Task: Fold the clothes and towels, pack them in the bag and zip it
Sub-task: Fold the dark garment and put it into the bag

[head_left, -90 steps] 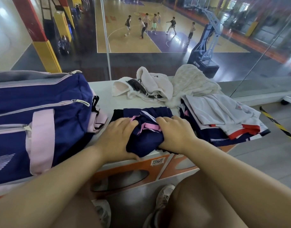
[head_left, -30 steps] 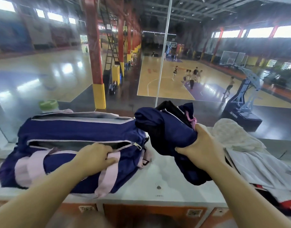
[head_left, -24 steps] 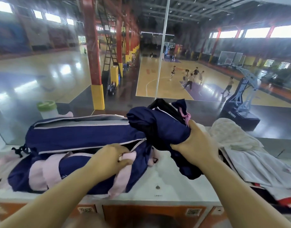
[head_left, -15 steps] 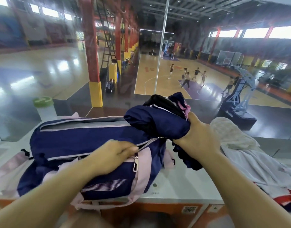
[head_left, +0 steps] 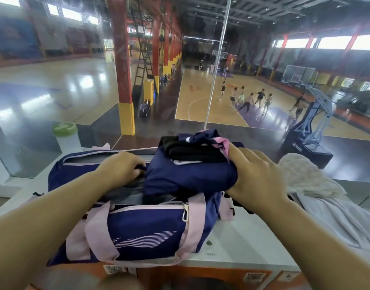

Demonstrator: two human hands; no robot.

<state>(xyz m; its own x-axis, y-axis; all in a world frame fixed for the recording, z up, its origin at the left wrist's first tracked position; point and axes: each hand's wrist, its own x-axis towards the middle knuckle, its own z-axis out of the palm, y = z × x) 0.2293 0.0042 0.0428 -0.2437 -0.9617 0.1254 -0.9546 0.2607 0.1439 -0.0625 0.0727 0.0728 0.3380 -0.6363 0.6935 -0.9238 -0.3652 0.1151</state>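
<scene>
A navy duffel bag (head_left: pixel 150 233) with pink straps lies on the white ledge (head_left: pixel 242 243), its top zipper open. My left hand (head_left: pixel 121 168) grips the far edge of the bag's opening and holds it apart. My right hand (head_left: pixel 255 176) clutches a folded navy garment bundle (head_left: pixel 188 174) with pink trim and a black layer on top; the bundle sits partly inside the opening at the bag's right end. A cream towel (head_left: pixel 305 178) and white clothes (head_left: pixel 343 222) lie to the right on the ledge.
A white bottle with a green lid (head_left: pixel 66 137) stands behind the bag at the left. A glass pane rises just behind the ledge, with a basketball court and people far below. Orange cabinet fronts (head_left: pixel 221 277) sit under the ledge.
My right hand has carried the navy bundle leftward and down into the bag's opening. My left hand has shifted from the near strap to the far edge of the opening.
</scene>
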